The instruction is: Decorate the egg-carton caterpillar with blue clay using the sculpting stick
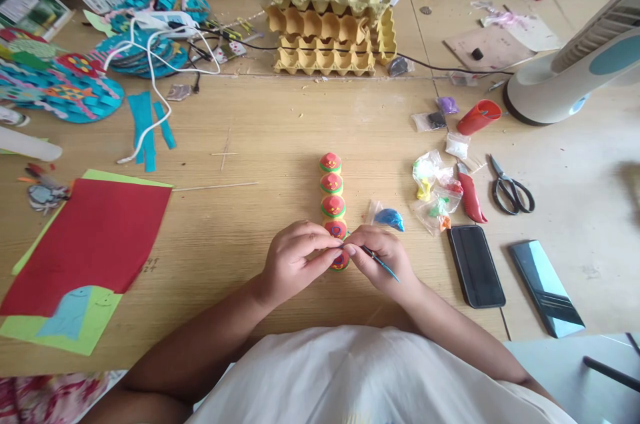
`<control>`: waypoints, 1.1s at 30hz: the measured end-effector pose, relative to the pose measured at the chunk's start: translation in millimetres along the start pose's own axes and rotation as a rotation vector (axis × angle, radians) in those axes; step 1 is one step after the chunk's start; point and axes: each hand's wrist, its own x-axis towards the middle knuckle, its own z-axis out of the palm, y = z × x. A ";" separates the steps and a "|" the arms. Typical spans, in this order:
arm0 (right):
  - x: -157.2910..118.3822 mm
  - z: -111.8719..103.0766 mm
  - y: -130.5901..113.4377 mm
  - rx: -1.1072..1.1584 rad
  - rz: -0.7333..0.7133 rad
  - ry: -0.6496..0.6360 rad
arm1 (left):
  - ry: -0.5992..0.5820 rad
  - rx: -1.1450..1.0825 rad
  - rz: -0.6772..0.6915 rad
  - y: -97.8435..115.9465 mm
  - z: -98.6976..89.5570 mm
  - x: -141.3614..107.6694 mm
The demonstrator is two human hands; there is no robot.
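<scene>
A row of egg-carton cups (pixel 332 205) runs away from me in the middle of the table, capped in red with green rims. The farther caps bear small yellow faces; the two nearest carry blue rings and are partly covered by my hands. My left hand (pixel 299 254) is closed in a pinch over the near cups, and whatever lies between its fingertips is too small to make out. Meeting it fingertip to fingertip, my right hand (pixel 384 256) is closed around a thin blue-handled tool (pixel 387 267). Just beyond that hand sits blue clay (pixel 390 218) in a clear bag.
Bagged clay (pixel 434 187), a red-handled knife (pixel 471 194), scissors (pixel 511 189), a red cup (pixel 479 117) and two phones (pixel 477 267) lie rightward. Red paper (pixel 100 237) is at left. Egg cartons (pixel 327 31) stand behind a black cable.
</scene>
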 end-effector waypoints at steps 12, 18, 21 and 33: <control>0.2 -1.6 -0.8 0.068 0.061 -0.037 | 0.022 0.020 0.006 -0.4 -0.2 0.1; 0.0 -0.9 -0.3 0.072 0.033 -0.014 | 0.031 0.019 0.013 -1.2 0.1 -1.3; -0.8 0.2 0.2 0.027 -0.009 -0.006 | 0.023 0.018 0.028 -2.0 0.9 -2.0; -1.3 3.5 3.3 -0.047 -0.114 0.038 | 0.003 0.106 0.107 -1.8 1.5 -3.6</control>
